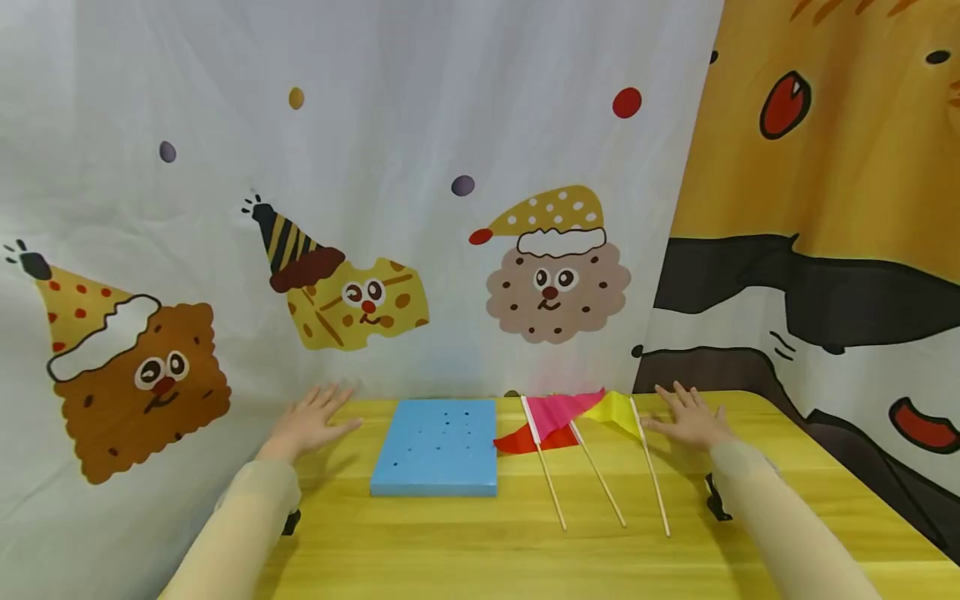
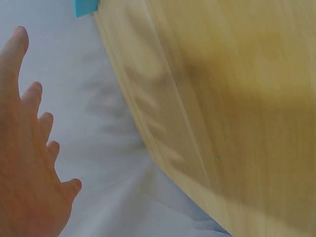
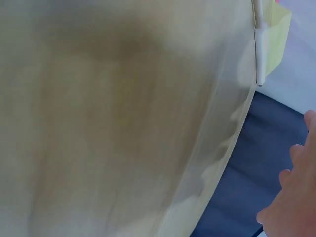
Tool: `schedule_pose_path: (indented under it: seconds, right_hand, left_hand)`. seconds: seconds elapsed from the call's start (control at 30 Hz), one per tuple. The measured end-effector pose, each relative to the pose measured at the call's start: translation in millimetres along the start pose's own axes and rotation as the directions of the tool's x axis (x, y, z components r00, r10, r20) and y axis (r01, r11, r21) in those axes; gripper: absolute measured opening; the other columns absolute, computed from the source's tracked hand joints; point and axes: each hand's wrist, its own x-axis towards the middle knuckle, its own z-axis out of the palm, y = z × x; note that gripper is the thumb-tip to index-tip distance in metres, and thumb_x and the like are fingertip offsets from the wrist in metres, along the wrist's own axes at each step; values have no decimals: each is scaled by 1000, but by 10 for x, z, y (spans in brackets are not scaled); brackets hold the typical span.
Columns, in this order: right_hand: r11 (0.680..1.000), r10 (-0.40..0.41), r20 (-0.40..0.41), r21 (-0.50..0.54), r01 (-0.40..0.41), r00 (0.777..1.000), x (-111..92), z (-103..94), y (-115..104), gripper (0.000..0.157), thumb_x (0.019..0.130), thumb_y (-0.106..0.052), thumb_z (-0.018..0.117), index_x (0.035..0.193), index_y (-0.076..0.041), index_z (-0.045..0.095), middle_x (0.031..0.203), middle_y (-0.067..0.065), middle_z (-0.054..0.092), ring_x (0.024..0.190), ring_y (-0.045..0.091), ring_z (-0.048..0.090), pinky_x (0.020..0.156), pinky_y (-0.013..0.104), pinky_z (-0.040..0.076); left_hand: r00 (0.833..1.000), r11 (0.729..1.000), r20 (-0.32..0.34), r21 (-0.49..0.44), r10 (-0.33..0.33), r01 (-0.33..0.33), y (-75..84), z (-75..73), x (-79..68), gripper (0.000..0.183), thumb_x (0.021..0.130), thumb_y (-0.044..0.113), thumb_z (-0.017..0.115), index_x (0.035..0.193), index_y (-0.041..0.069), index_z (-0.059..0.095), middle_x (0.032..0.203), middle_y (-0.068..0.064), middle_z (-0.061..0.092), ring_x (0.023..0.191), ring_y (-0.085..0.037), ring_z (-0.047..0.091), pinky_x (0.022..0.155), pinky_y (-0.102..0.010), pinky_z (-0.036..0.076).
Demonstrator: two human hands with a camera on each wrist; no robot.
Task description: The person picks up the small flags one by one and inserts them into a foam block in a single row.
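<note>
My left hand point(image 1: 309, 423) is spread with straight fingers to the left of a light-blue foam block point(image 1: 438, 458), holding nothing. The block lies flat and its top is dotted with several small holes. My right hand point(image 1: 692, 419), fingers also spread, is just right of a yellow pennant flag point(image 1: 617, 412) and holds nothing. A pink flag point(image 1: 558, 411) and a red flag point(image 1: 517, 441) lie between the block and the yellow one, partly overlapping, their thin sticks pointing toward me. In the wrist views the left hand point(image 2: 34, 163) and right hand point(image 3: 294, 187) appear above the table's border.
The yellow wood-grain table point(image 1: 420, 550) has rounded corners. Behind it hangs a pale curtain point(image 1: 390, 108) printed with cartoon biscuits and cheese, and an orange-and-dark printed part point(image 1: 840, 183) is at the right. A black strap point(image 1: 717, 498) sits under the right wrist.
</note>
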Motion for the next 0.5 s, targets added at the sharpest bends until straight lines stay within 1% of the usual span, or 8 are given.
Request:
schedule_pose_path:
  seconds: [0.1,0.13,0.17,0.23,0.3,0.37,0.43,0.5]
  right_hand:
    - [1000,-21,-1,-8,21,1000,-92,43,33,88,89,-61,56,154,-11,26,153,34,13,136,59,6,91,84,-8]
    - [1000,-25,0,-8,25,1000,-124,53,44,87,89,-62,56,154,-12,26,153,33,13,136,58,7,91,84,-8]
    - [1000,-28,6,-12,28,1000,-154,50,49,87,89,-62,55,154,-10,27,153,33,14,136,59,8,91,83,-8]
    - [999,-30,15,-27,30,999,-178,63,108,88,90,-65,51,155,-13,23,154,32,12,135,59,8,91,84,-7]
    - [999,-19,25,-41,20,1000,-183,68,161,89,90,-68,48,156,-15,20,156,30,10,136,58,8,92,83,-6]
    - [999,-22,29,-41,24,999,-173,56,182,89,90,-68,48,157,-16,19,155,30,10,135,60,8,91,84,-4]
    - [999,-27,31,-38,28,999,-149,39,160,88,90,-66,49,157,-17,20,155,31,11,135,60,10,92,84,-1]
    - [999,-26,40,-31,27,999,-127,11,92,87,91,-64,50,156,-15,22,155,31,12,135,59,10,93,83,2]
  left_hand:
    - [1000,1000,-3,4,16,-16,-13,47,-51,78,94,64,46,156,21,26,157,-21,20,141,-50,12,103,-76,10]
    - [1000,1000,-3,3,15,-15,-22,55,-57,79,93,64,46,156,20,26,157,-22,20,141,-50,12,103,-76,11]
    - [1000,1000,-3,1,12,-12,-29,56,-58,79,93,64,46,155,18,27,156,-23,21,140,-51,12,103,-76,11]
    - [1000,1000,3,-3,-3,3,-48,52,-48,81,93,66,44,155,17,28,156,-24,20,140,-50,11,103,-75,11]
    - [1000,1000,14,-18,-16,16,-58,34,-35,83,92,68,43,155,15,28,156,-24,19,141,-50,10,104,-75,9]
    - [999,999,29,-31,-23,24,-68,13,-30,84,93,68,42,155,14,28,156,-25,18,140,-51,9,103,-75,9]
    - [999,998,41,-60,-34,37,-86,2,-33,83,93,66,43,155,14,27,157,-25,16,141,-51,8,104,-75,8]
    - [998,994,38,-103,-39,43,-93,-6,-43,82,94,63,45,155,11,27,156,-26,16,140,-52,9,103,-75,9]
